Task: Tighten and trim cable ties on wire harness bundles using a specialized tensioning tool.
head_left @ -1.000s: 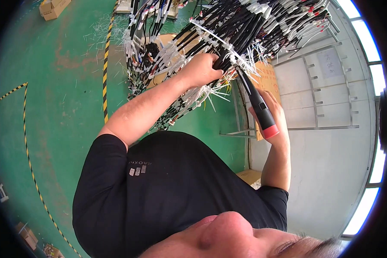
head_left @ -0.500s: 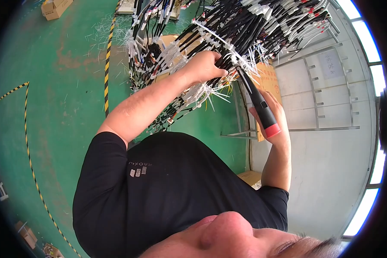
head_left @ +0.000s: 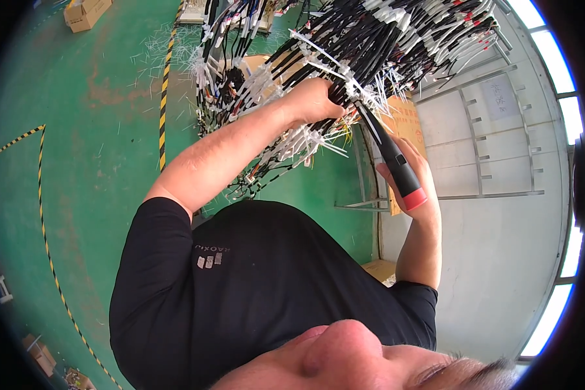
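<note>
Honestly can't see much of the left hand [head_left: 315, 101] here: its fingertips are buried in the black cable bundle [head_left: 383, 39], so what they pinch is anyone's guess. The right hand [head_left: 413, 172] is mostly behind the black tool with the red end [head_left: 396, 166], and the tool's tip vanishes among the white cable ties [head_left: 364, 107]. The bundle itself runs off the top edge.
</note>
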`<state>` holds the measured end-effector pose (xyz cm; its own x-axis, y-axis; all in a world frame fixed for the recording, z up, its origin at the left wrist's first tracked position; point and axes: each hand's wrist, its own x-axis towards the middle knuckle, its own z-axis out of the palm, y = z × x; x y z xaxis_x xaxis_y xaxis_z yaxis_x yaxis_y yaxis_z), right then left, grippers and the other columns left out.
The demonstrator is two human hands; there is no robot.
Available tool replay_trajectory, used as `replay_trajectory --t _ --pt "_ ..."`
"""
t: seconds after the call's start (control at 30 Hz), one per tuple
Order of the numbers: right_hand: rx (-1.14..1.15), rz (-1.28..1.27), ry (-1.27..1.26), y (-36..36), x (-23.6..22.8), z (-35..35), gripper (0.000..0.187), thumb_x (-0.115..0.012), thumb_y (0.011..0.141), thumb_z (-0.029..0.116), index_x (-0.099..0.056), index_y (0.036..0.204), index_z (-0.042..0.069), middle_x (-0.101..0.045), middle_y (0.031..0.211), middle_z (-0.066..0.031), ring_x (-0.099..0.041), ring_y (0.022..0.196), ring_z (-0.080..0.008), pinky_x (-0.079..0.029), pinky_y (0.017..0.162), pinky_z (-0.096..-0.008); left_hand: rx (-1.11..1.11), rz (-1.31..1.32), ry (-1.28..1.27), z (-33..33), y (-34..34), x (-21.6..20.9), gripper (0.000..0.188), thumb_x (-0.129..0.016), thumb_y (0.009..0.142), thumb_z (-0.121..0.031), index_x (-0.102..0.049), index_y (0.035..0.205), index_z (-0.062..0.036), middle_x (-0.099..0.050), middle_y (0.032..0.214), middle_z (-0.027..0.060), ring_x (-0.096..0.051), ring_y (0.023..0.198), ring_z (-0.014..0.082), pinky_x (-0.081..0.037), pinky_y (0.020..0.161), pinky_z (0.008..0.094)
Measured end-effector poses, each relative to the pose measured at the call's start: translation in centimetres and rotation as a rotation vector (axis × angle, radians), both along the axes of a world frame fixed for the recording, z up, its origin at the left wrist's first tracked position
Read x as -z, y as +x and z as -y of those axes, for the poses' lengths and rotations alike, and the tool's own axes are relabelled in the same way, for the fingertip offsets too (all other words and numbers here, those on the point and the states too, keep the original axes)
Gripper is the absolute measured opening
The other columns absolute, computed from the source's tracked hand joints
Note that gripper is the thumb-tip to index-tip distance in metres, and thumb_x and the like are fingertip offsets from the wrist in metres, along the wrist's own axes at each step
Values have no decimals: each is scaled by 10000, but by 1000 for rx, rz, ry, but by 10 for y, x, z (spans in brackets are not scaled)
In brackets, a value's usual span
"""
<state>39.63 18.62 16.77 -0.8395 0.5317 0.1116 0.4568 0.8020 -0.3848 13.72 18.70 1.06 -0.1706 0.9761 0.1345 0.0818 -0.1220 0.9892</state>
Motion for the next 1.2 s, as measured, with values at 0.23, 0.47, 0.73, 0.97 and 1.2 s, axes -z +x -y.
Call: replay_trajectory --t 0.23,0.47,0.73,0.97,1.2 --pt "43 30 61 -8 3 1 493 -741 898 223 -628 1326 6 -699 1151 -202 -701 1068 -416 -549 915 -440 -226 -334 201 16 9 -14 338 -803 879 -276 -705 1062 -9 -716 819 215 -693 746 389 -547 711 449" --pt "17 -37 78 -7 17 -26 325 -737 844 189 -692 1119 22 -687 989 -198 -685 889 -399 -544 813 -429 -147 -451 84 19 -2 -24 377 -810 872 -308 -696 1069 -8 -729 842 216 -712 775 389 -558 739 453" --pt "-113 -83 347 -5 36 -28 314 -689 856 154 -668 1153 54 -684 1095 -163 -676 1099 -375 -506 1026 -474 -160 -335 214 13 -4 -12 368 -808 829 -290 -718 1053 -12 -731 824 217 -727 781 398 -574 732 462" --pt "49 -275 140 38 27 -48 491 -810 862 190 -673 1287 -13 -677 1323 -199 -614 1326 -368 -473 1133 -427 -90 -280 75 11 -5 -16 439 -819 856 -268 -710 1195 -11 -770 1062 214 -748 966 333 -564 888 399" --pt "-108 -77 386 33 31 -83 430 -701 885 180 -684 1307 96 -686 1279 -98 -588 1339 -324 -435 1169 -489 64 -125 -44 14 -10 -25 408 -877 858 -268 -736 1134 -2 -781 1002 90 -699 891 173 -541 877 340"
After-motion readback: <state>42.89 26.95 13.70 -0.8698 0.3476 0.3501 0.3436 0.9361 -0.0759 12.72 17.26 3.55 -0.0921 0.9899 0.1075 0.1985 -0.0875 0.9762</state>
